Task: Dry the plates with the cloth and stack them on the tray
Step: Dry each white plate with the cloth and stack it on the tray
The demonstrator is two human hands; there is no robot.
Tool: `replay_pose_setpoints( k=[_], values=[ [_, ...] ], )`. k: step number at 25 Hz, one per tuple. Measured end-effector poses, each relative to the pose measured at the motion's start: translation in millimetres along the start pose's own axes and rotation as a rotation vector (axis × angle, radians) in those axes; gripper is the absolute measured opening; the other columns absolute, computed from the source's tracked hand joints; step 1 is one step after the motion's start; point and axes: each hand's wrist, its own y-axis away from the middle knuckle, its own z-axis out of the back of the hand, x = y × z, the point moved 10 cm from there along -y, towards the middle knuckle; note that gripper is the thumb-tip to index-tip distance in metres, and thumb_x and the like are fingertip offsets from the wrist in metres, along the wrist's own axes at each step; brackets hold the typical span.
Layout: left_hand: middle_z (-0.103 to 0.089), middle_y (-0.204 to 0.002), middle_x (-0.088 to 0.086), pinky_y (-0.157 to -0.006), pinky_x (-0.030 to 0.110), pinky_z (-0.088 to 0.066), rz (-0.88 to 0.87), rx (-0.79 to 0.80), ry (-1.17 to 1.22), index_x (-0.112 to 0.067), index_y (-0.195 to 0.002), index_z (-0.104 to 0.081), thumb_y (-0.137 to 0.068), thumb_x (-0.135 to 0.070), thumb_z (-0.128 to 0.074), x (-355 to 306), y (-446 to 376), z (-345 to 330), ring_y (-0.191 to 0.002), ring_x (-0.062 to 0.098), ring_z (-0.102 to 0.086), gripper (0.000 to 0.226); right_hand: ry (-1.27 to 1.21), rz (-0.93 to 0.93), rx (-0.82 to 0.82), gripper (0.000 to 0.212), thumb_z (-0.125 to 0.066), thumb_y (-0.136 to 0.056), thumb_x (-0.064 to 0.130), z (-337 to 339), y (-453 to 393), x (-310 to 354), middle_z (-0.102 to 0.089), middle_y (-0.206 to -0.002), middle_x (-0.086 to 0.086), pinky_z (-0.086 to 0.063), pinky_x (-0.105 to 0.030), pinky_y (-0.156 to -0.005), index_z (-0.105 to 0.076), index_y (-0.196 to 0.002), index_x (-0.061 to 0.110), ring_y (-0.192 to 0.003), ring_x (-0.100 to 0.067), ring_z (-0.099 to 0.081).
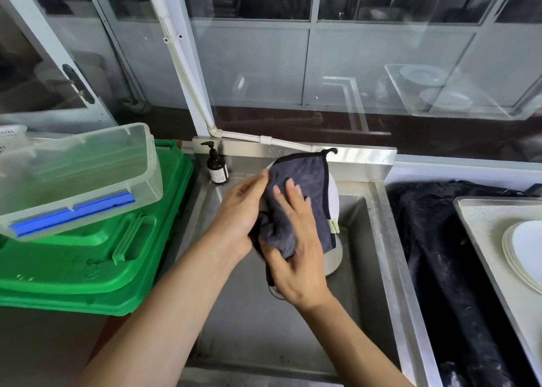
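Over the steel sink (360, 240) I hold a white plate (333, 193) nearly on edge, mostly covered by a dark grey cloth (305, 187). My left hand (240, 210) grips the plate's left rim, thumb on the front. My right hand (293, 246) lies on the cloth with fingers spread, pressing it against the plate's face. A second white plate (334, 257) shows just below and behind the cloth. At the far right a metal tray (481, 222) carries a stack of white plates (525, 251).
A clear plastic box with a blue clip (76, 178) sits on stacked green crates (117, 254) to the left. A brown pump bottle (217, 166) stands at the sink's back left corner. A black cloth (434, 254) covers the counter between sink and tray.
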Motion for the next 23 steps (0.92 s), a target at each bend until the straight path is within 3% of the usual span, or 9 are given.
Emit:
replay_pose_setpoints(
  k=[2,6,10,11,14,16,19,21,23],
  values=[
    [-0.078,-0.107,0.009,-0.100,0.041,-0.054,0.015,0.000,0.038,-0.021,-0.091,-0.080,-0.096,-0.029,-0.067,5.3,0.4,2.5,-0.106,0.025,-0.072,0.017,-0.011,-0.022,-0.024,0.066,-0.057,-0.096,0.029,8.3,2.0,-8.7,-0.027,-0.170,0.005,-0.008,-0.046,-0.130,-0.040,-0.159,0.018,-0.159,-0.019,-0.020],
    [-0.077,-0.111,0.005,-0.109,0.046,-0.047,0.027,-0.053,0.046,-0.019,-0.100,-0.078,-0.093,-0.030,-0.071,14.2,2.7,7.8,-0.115,0.025,-0.068,0.016,-0.111,-0.400,-0.240,0.068,-0.055,-0.098,0.031,26.0,1.3,-39.3,-0.027,-0.169,0.016,-0.014,-0.049,-0.130,-0.030,-0.161,0.035,-0.158,-0.008,-0.017],
    [-0.080,-0.098,0.000,-0.096,0.039,-0.056,0.063,-0.017,0.059,-0.028,-0.083,-0.083,-0.092,-0.032,-0.071,18.9,5.3,5.6,-0.098,0.021,-0.074,0.016,0.010,0.013,-0.003,0.064,-0.057,-0.097,0.027,6.3,10.6,-2.9,-0.030,-0.169,0.000,-0.011,-0.048,-0.129,-0.041,-0.158,0.014,-0.158,-0.021,-0.022],
    [-0.079,-0.102,0.006,-0.100,0.043,-0.054,0.059,-0.009,0.071,-0.022,-0.086,-0.082,-0.092,-0.031,-0.070,19.3,5.9,5.1,-0.102,0.026,-0.073,0.016,0.007,-0.026,-0.050,0.063,-0.057,-0.097,0.026,13.8,7.1,-12.2,-0.031,-0.169,0.002,-0.012,-0.048,-0.129,-0.042,-0.158,0.017,-0.158,-0.019,-0.023],
    [-0.078,-0.105,0.010,-0.107,0.050,-0.049,0.040,-0.005,0.040,-0.014,-0.095,-0.077,-0.093,-0.032,-0.070,21.4,7.7,5.3,-0.112,0.031,-0.069,0.020,-0.119,-0.469,-0.325,0.059,-0.056,-0.097,0.032,41.6,1.2,-60.0,-0.038,-0.164,0.015,-0.020,-0.051,-0.127,-0.041,-0.153,0.042,-0.155,-0.010,-0.027],
    [-0.079,-0.103,0.007,-0.108,0.048,-0.048,0.039,-0.014,0.039,-0.016,-0.091,-0.079,-0.093,-0.031,-0.071,21.2,7.2,6.0,-0.111,0.027,-0.070,0.017,-0.084,-0.341,-0.305,0.056,-0.057,-0.095,0.030,42.4,-9.1,-42.8,-0.043,-0.161,0.013,-0.019,-0.048,-0.128,-0.047,-0.149,0.042,-0.154,-0.009,-0.030],
    [-0.080,-0.094,0.002,-0.101,0.040,-0.052,0.028,0.012,0.022,-0.026,-0.078,-0.083,-0.097,-0.026,-0.065,20.3,10.0,1.9,-0.096,0.017,-0.074,0.026,0.045,0.040,-0.053,0.058,-0.059,-0.087,0.024,22.3,-26.6,-7.2,-0.048,-0.158,0.007,-0.015,-0.044,-0.129,-0.058,-0.145,0.023,-0.152,-0.014,-0.035],
    [-0.080,-0.097,0.006,-0.098,0.040,-0.053,0.040,0.005,0.030,-0.022,-0.082,-0.083,-0.096,-0.026,-0.066,22.0,10.6,2.9,-0.096,0.020,-0.074,0.023,0.076,0.047,-0.041,0.057,-0.060,-0.084,0.025,26.3,-34.1,-12.3,-0.052,-0.154,0.009,-0.020,-0.044,-0.128,-0.060,-0.141,0.023,-0.149,-0.011,-0.040],
    [-0.078,-0.104,0.009,-0.103,0.045,-0.052,0.042,-0.014,0.040,-0.016,-0.094,-0.080,-0.094,-0.031,-0.069,21.3,10.7,9.4,-0.106,0.025,-0.072,0.018,-0.008,-0.179,-0.182,0.052,-0.061,-0.086,0.026,46.6,-30.8,-41.9,-0.060,-0.145,0.014,-0.032,-0.044,-0.123,-0.061,-0.137,0.032,-0.140,-0.005,-0.049]
  ],
)
